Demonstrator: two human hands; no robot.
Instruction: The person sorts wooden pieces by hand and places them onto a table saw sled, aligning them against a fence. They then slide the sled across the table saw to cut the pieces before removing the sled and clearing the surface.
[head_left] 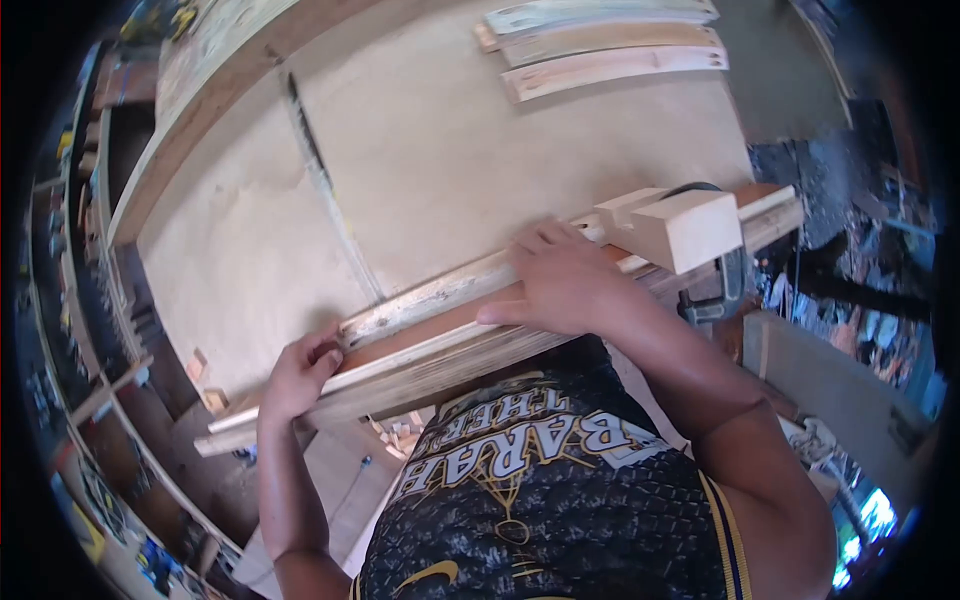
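A narrow wooden board (pixel 430 297) with a rough, weathered edge lies along the near side of the workbench, against a reddish-brown strip and a pale wooden rail (pixel 420 348). My left hand (pixel 303 372) has its fingers curled around the board's left end. Over the board's right part, my right hand (pixel 562 283) grips with fingers across the far edge and the thumb stretched toward the rail. Just right of that hand, a pale wooden block (pixel 690 232) sits on the rail, partly over the board's line. A metal clamp (pixel 722 295) shows below it at the bench edge.
Several wooden slats (pixel 610 45) are stacked at the back of the plywood workbench top (pixel 480 170). A dark slot (pixel 315 160) runs across the top. Small wood offcuts (pixel 205 385) lie at its left corner. Shelves (pixel 110 400) stand at left.
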